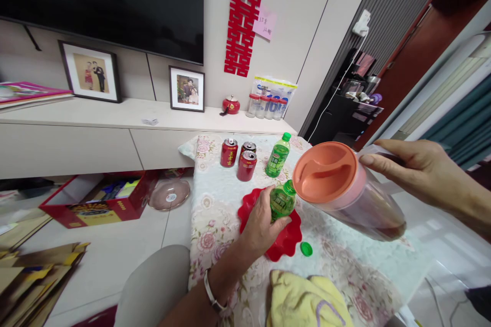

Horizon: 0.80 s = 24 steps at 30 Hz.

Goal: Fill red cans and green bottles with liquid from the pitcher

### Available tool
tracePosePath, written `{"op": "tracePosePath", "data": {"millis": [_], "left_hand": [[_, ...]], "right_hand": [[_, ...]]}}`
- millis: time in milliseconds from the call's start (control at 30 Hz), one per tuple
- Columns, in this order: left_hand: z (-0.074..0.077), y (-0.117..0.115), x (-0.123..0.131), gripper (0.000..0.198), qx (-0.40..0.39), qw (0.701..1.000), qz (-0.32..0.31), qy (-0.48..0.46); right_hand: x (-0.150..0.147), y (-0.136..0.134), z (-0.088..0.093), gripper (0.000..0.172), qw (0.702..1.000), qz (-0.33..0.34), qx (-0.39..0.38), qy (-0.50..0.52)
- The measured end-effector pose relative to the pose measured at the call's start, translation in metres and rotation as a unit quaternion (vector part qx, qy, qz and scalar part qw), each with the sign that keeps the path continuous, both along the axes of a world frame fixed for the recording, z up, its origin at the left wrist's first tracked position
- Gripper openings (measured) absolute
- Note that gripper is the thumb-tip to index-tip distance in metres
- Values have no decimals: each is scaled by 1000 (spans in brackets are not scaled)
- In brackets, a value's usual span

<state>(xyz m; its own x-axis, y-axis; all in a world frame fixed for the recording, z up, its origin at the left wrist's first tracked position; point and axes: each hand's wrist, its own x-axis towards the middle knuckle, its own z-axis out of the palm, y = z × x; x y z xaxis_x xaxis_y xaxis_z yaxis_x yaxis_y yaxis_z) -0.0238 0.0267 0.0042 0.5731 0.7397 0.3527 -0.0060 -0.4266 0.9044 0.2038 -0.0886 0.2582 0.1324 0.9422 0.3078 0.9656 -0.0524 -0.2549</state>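
Observation:
My left hand (263, 222) is wrapped round a green plastic bottle (282, 202), uncapped and tilted to the right above a red scalloped dish (283, 245). By its handle, my right hand (416, 168) grips a clear pitcher (370, 209) with an orange lid (326, 171). The pitcher leans left, its lid at the bottle's mouth, and brown liquid lies low in its body. Whether liquid passes between them I cannot tell. On the tablecloth, right of the dish, lies a green bottle cap (306, 249).
Behind the dish stand three red cans (246, 165) and a capped green bottle (278, 155). A yellow cloth (307, 299) lies at the table's near edge. Along the wall runs a white cabinet (153, 135) bearing framed photos and glass jars. A red box (103, 204) is on the floor.

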Motion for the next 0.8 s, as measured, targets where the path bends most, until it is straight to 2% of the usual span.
{"op": "tracePosePath", "data": {"millis": [433,800], "left_hand": [[-2,1,2,75,2,1000,3,0],[0,1,0,75,-2,1000,-2,-3]], "right_hand": [[-6,1,-1,72,1000,-24,9,7],[-3,1,-1,68,1000,-16,-1,-2]]}}
